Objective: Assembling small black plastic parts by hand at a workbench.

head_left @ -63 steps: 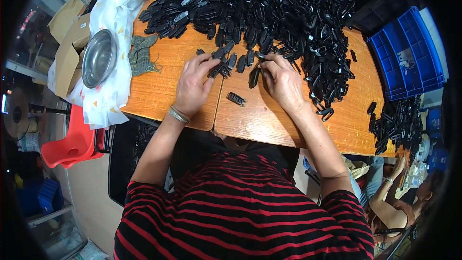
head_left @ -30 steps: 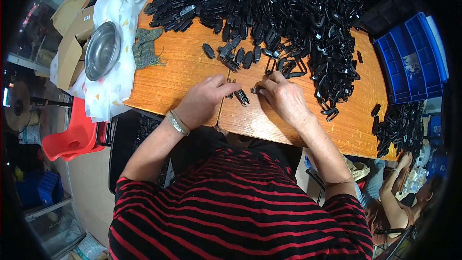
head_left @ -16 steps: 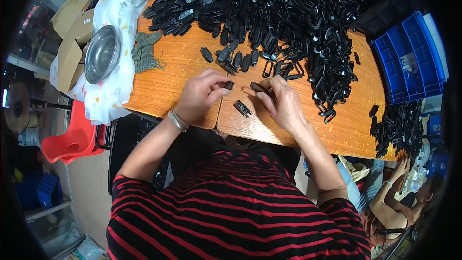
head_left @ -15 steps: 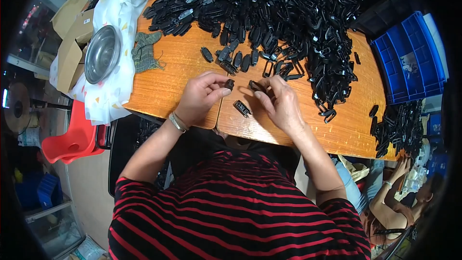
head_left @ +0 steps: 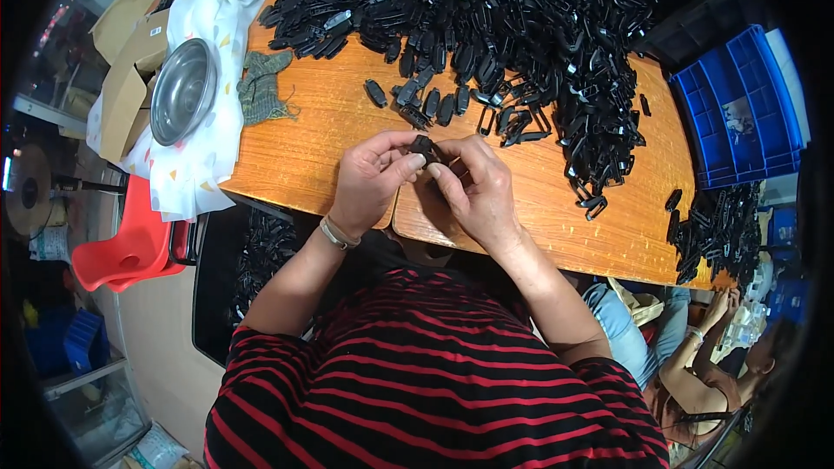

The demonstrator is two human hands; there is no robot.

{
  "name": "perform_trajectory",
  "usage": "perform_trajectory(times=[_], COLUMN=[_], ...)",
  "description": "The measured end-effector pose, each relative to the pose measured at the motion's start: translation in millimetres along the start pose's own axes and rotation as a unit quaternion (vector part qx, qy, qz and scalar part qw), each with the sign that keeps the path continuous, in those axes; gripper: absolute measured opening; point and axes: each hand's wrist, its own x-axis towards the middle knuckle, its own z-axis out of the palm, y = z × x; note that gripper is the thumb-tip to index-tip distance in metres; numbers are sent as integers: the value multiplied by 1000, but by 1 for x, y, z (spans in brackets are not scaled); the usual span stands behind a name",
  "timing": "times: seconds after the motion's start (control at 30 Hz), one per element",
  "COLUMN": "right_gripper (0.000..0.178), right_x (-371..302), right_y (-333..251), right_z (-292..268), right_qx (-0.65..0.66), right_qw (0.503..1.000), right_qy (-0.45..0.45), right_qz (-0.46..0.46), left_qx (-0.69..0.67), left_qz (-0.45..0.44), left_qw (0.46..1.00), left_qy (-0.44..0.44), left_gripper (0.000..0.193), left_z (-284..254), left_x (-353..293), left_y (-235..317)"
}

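Fingers of the left hand, thumb against bent forefinger, pinch a small black part just above the wooden counter, on the near side of a heap of black plastic parts; the right hand meets the left there, its thumb and fingers pressed in on dark plastic from the right, though whether on the same piece or a second one cannot be told; a bracelet rings the left wrist, and a black shirt with red stripes clothes the person; between the hands and the heap lie loose oval parts, with looped frames at the heap's near edge; left of the heap rests a grey-green knitted cloth, and farther left a metal bowl sits on a white patterned sheet beside a cardboard box; a red chair stands to the heap's near left, off the counter; a blue crate stands right of the heap; to the heap's near right lies a smaller pile of black parts, and near it sits a second person.
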Motion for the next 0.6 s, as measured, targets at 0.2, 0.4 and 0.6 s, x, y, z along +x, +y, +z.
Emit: perform_trajectory(times=[0.2,0.4,0.6], right_gripper=[20,33,42], right_x=[-5,-9,-23], right_y=[1,-13,-28], right_z=[4,10,25], right_qx=[-16,-67,24], right_qw=[1000,995,995], right_qy=[6,59,-63], right_qz=[-22,-40,75], left_qx=[43,41,4], left_qz=[15,49,24], left_qw=[999,996,1000], left_qy=[26,56,-11], left_gripper=[26,20,35], left_z=[5,23,15], left_x=[-9,-21,-28], left_y=[-13,-2,14])
